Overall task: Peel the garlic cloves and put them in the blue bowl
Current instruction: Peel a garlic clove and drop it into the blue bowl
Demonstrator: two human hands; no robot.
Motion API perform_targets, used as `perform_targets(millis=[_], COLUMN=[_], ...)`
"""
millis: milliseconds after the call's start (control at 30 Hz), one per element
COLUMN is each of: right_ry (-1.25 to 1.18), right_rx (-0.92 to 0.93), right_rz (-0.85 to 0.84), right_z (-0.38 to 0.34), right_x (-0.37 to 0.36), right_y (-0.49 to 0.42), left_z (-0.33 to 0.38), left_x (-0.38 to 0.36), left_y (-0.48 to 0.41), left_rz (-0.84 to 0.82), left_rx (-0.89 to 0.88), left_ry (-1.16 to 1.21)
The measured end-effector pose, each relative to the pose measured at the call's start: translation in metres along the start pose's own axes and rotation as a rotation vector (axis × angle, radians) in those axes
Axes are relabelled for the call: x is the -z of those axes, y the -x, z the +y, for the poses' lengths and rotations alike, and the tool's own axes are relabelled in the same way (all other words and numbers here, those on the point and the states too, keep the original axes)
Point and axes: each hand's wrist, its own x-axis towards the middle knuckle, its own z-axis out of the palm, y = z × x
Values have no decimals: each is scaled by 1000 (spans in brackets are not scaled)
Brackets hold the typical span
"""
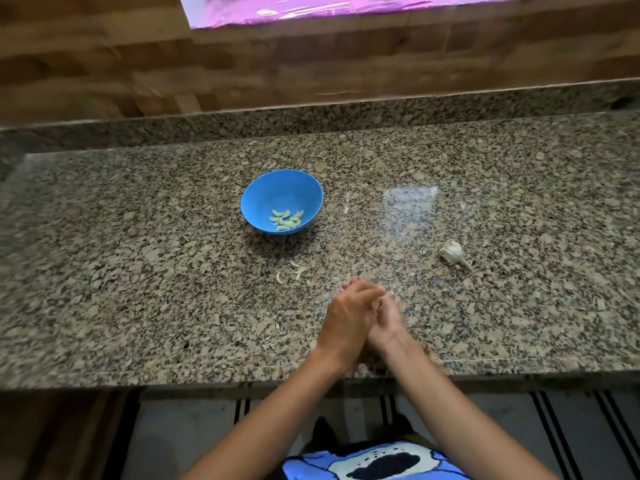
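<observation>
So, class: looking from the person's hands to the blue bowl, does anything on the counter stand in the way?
Nothing solid does. Between the hands, left hand and right hand, and the blue bowl lie only a few flat peel scraps on the granite counter. The garlic bulb sits off to the right, clear of that path.

One head-worn camera looks steeply down, close over the granite counter point(138, 271).
</observation>
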Motion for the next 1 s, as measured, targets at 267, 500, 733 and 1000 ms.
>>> perform_targets(millis=[267, 500, 733, 1000], right_ry=[50, -15, -3, -36], right_rx=[35, 95, 125, 210], right_rz=[-26, -5, -30, -25], right_z=[2, -10, -15, -39], right_x=[-1, 4, 2, 10], right_y=[-9, -9, -8, -2], left_z=[-46, -93, -96, -141], left_x=[32, 30, 28, 99], left_y=[-11, 5, 8, 38], left_rz=[277, 79, -11, -320], left_rx=[161, 146, -21, -156], left_ry=[24, -260, -156, -374])
